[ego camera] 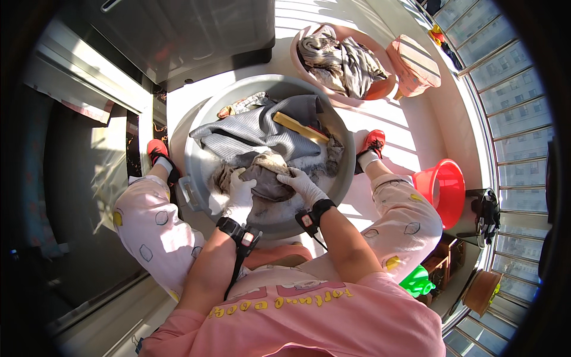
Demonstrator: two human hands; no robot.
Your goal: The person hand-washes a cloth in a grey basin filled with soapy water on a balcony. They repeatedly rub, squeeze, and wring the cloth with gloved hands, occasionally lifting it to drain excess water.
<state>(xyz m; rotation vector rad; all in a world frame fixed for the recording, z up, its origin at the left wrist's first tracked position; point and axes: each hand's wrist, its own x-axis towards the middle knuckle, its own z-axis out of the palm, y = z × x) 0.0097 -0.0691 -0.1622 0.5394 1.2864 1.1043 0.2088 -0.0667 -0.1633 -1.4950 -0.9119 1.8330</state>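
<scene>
Both my hands wear white gloves and grip a wet, grey-brown cloth (267, 178) over soapy water. My left hand (240, 189) pinches its left part, thumb on top. At the cloth's right edge, my right hand (302, 184) holds on with thumb and fingers. Around them is a large grey plastic tub (350, 156) with suds (272, 210) in it. A grey ribbed cloth (263, 129) is heaped in the tub's far half. On that cloth rests a yellowish scrubbing brush or bar (301, 127); which one I cannot tell. A patterned cloth (247, 105) lies behind.
Beyond the tub stands a pink basin (296, 58) of crumpled laundry (341, 62), beside a pink covered stool (415, 64). A red bucket (446, 194) and green plastic container (417, 282) are on the right. A dark appliance (187, 35) borders the far left; barred windows (513, 134) line the right.
</scene>
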